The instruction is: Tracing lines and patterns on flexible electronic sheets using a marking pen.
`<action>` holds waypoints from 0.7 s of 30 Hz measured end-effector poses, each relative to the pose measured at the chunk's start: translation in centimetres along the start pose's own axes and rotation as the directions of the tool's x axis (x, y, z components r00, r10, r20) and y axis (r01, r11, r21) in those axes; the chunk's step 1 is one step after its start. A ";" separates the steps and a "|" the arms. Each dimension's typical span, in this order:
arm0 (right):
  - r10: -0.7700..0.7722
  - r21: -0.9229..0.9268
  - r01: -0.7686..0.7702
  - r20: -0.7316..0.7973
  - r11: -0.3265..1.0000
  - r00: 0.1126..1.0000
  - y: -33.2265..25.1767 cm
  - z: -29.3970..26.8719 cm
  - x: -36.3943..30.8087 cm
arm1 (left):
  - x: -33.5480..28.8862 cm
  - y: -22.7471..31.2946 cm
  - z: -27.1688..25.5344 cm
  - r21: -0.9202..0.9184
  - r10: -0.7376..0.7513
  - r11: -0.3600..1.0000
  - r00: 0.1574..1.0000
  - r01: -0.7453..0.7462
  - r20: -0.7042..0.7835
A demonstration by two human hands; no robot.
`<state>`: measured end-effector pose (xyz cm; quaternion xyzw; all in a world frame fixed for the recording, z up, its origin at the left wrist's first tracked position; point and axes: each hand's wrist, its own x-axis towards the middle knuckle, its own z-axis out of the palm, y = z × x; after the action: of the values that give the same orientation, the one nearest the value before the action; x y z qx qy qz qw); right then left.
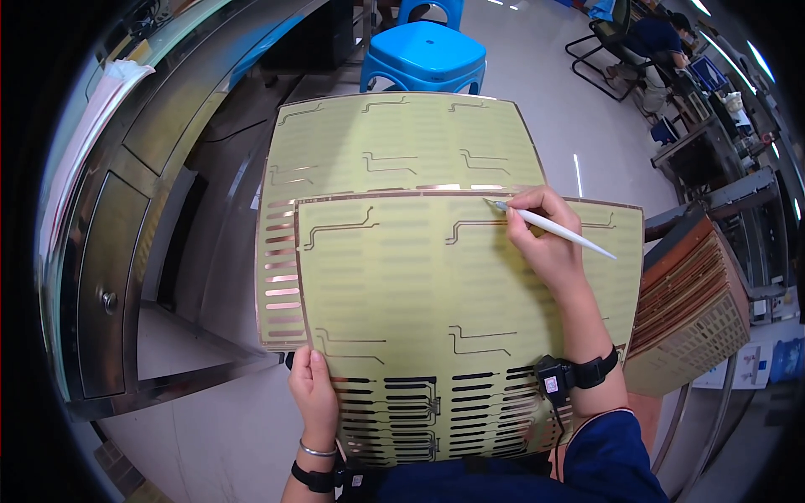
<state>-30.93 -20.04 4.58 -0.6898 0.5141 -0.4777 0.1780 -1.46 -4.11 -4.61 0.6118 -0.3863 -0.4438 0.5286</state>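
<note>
A large yellow-green circuit board panel [402,277] with copper traces lies tilted before me, its near end close to my body. My left hand [315,394] is closed on its lower left edge, thumb on top; the fingers underneath are hidden. Between the thumb and fingers of my right hand [545,239] is a white pen-shaped tool [566,230]. The tool's thin pointed tip is at the copper strip along the panel's far edge; whether it touches cannot be told. Beneath and beyond this panel lies a second similar panel [402,138].
A stack of copper-edged panels [692,310] stands at the right. Beyond the panels is a blue plastic stool [428,54]. A metal cabinet with a drawer [113,285] runs along the left. Far right, a person [658,42] sits bent at a bench.
</note>
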 end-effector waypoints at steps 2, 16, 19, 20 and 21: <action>0.001 0.038 -0.001 0.012 0.999 1.000 -0.1 0.0 0.0 | 0.0 0.1 -0.1 -0.006 -0.009 1.000 1.000 0.009 0.000; -0.086 0.033 0.083 0.094 0.996 0.992 -1.5 2.0 1.1 | 0.1 0.5 0.4 0.005 0.051 0.999 0.998 -0.051 -0.033; -0.036 0.001 0.036 0.073 0.999 0.997 -1.8 1.9 1.1 | 0.2 0.5 0.2 0.087 0.103 0.991 0.994 -0.100 -0.030; -0.010 -0.028 0.012 0.063 1.000 0.998 -1.9 1.8 1.0 | 0.2 0.6 0.2 0.090 0.092 0.992 0.995 -0.089 -0.034; -0.001 -0.053 0.005 0.077 0.999 0.997 -1.9 1.8 0.8 | 0.1 0.6 0.2 0.075 0.054 0.996 0.998 -0.052 -0.030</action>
<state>-28.39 -20.43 5.50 -0.7129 0.5182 -0.4374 0.1785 -1.59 -4.38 -4.06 0.6276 -0.4103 -0.4052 0.5231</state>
